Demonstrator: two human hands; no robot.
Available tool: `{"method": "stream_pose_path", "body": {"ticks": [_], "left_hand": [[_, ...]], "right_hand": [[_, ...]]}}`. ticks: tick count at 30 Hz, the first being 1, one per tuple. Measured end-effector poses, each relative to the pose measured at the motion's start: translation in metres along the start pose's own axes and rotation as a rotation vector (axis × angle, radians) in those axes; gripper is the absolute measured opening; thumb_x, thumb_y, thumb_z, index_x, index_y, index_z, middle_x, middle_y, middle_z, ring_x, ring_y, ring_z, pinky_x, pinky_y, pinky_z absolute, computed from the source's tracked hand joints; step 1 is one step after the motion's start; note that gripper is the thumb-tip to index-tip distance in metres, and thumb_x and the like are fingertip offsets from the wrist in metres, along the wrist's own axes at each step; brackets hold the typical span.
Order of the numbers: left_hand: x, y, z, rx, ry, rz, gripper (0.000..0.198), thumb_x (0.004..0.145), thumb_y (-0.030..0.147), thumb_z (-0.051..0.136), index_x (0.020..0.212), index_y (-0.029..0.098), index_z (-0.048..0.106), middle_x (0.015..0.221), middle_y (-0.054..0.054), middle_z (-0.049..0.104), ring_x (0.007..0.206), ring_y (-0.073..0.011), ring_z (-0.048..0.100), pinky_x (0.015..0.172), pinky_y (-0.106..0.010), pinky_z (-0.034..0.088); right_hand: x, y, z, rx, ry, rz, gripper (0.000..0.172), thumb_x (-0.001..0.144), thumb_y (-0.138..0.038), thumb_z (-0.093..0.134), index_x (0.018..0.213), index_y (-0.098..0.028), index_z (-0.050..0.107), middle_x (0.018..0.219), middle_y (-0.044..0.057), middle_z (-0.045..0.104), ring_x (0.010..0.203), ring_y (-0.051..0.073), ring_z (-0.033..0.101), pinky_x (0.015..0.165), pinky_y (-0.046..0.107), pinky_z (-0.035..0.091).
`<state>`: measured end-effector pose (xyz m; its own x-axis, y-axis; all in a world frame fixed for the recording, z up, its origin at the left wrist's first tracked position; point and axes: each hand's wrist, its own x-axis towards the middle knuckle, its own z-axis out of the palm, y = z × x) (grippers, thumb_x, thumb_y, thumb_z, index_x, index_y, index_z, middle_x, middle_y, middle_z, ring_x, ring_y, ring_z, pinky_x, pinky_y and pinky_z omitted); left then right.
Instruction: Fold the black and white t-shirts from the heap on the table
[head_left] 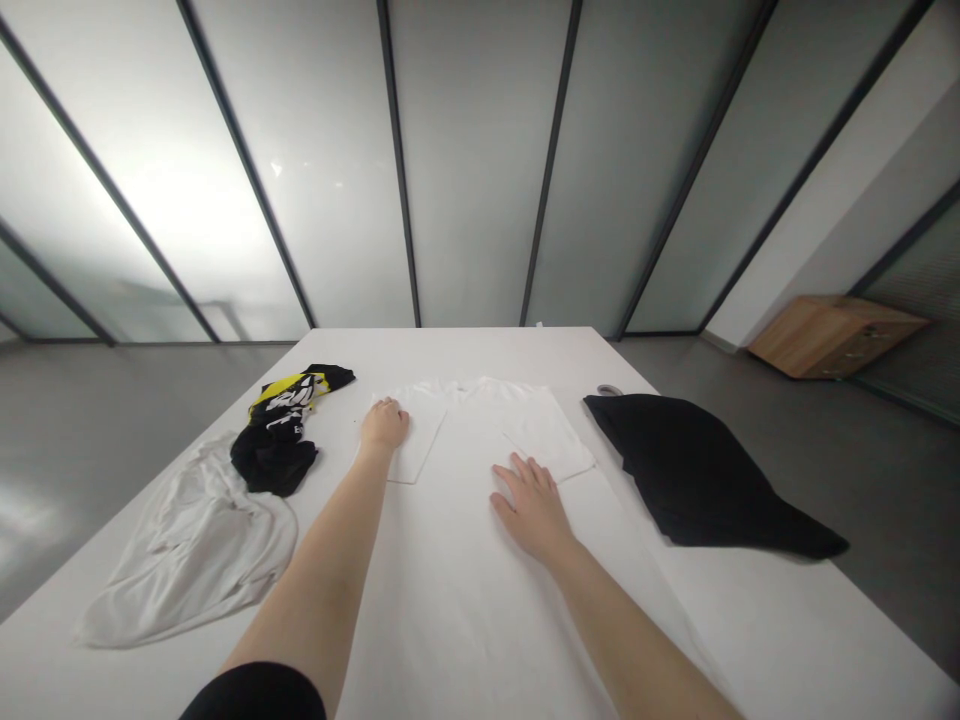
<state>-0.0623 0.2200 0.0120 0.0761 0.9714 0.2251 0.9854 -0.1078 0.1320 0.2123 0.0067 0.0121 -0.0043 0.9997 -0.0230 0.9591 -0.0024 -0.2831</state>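
Observation:
A white T-shirt [465, 560] lies spread on the table, its neckline toward the far end and its sleeves lying at the two sides. My left hand [385, 425] rests at the left sleeve, fingers curled down and closed on the cloth; the fingertips are partly hidden. On the right half of the shirt, just below the right sleeve, my right hand [531, 508] lies palm down with its fingers spread. Nothing is held in it.
Left on the white table [465, 350] are a crumpled black and yellow printed garment [289, 425] and a rumpled white garment [202, 540]. A black folded cloth [705, 480] lies at the right edge, with a roll of tape [609, 390] behind it. A wooden cabinet [832, 335] stands beyond.

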Motion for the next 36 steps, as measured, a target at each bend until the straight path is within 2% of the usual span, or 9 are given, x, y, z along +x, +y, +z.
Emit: {"method": "stream_pose_path", "body": {"ticks": [6, 11, 17, 21, 36], "left_hand": [[-0.001, -0.001, 0.004, 0.015, 0.028, -0.055, 0.052, 0.099, 0.032, 0.04, 0.138, 0.009, 0.064, 0.152, -0.024, 0.058, 0.149, -0.036, 0.045, 0.118, -0.049, 0.041], [0.003, -0.004, 0.011, 0.033, 0.022, -0.102, 0.061, 0.098, 0.037, 0.041, 0.148, 0.005, 0.056, 0.163, -0.025, 0.048, 0.153, -0.0369, 0.041, 0.12, -0.049, 0.039], [0.006, -0.006, 0.018, 0.024, 0.004, -0.157, 0.067, 0.098, 0.042, 0.041, 0.154, 0.005, 0.05, 0.167, -0.025, 0.042, 0.157, -0.038, 0.037, 0.123, -0.051, 0.035], [0.006, -0.007, 0.018, -0.003, 0.01, -0.147, 0.067, 0.098, 0.043, 0.041, 0.154, 0.007, 0.05, 0.167, -0.025, 0.043, 0.156, -0.0388, 0.037, 0.122, -0.053, 0.035], [0.004, -0.003, 0.008, -0.008, -0.018, -0.141, 0.07, 0.099, 0.055, 0.04, 0.151, 0.009, 0.053, 0.166, -0.023, 0.045, 0.154, -0.0401, 0.039, 0.121, -0.053, 0.035]], "right_hand": [[-0.001, 0.0, 0.0, 0.006, 0.01, 0.001, 0.056, 0.104, -0.043, 0.049, 0.158, -0.029, 0.054, 0.174, 0.009, 0.035, 0.161, 0.037, 0.026, 0.13, 0.052, 0.014], [0.0, -0.001, -0.001, -0.001, 0.004, 0.003, 0.055, 0.104, -0.043, 0.049, 0.158, -0.029, 0.054, 0.174, 0.008, 0.035, 0.161, 0.036, 0.027, 0.129, 0.052, 0.015], [0.0, -0.001, 0.0, -0.005, 0.0, 0.006, 0.055, 0.104, -0.044, 0.048, 0.158, -0.03, 0.054, 0.174, 0.008, 0.035, 0.161, 0.036, 0.027, 0.129, 0.052, 0.015], [0.001, 0.0, 0.0, -0.003, 0.006, 0.008, 0.055, 0.104, -0.044, 0.049, 0.157, -0.03, 0.055, 0.174, 0.007, 0.036, 0.161, 0.036, 0.027, 0.129, 0.052, 0.015], [0.0, -0.001, -0.001, 0.01, 0.002, 0.011, 0.055, 0.104, -0.042, 0.05, 0.157, -0.029, 0.055, 0.174, 0.007, 0.035, 0.161, 0.037, 0.026, 0.13, 0.052, 0.014]]}}
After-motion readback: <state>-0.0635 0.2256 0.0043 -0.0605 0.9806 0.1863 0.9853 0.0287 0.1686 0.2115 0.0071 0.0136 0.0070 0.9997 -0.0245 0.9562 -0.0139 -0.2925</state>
